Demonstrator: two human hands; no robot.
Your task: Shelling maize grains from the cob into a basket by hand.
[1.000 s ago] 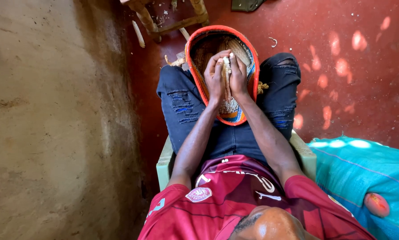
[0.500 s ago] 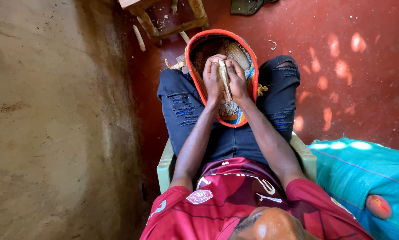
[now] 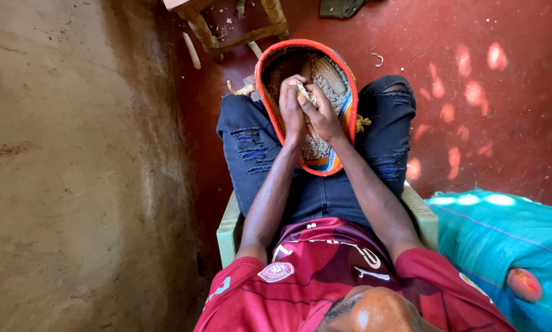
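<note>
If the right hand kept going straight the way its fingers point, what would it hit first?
Probably the corn cob it grips together with the left hand. Past that, the right hand would meet the kernels in the red-rimmed basket, though depth is hard to judge.

Both hands grip a maize cob (image 3: 305, 93) over a basket (image 3: 270, 67).

The basket (image 3: 270, 92) has an orange-red rim with blue and yellow stripes at its near end, and holds pale, cream-coloured grain (image 3: 316, 147). The jeans (image 3: 251, 147) are dark blue, the shirt (image 3: 313, 276) maroon with white markings. The floor (image 3: 485, 123) is red, the wall (image 3: 73, 184) on the left tan-brown, and the cloth (image 3: 503, 233) at near right turquoise.
</note>
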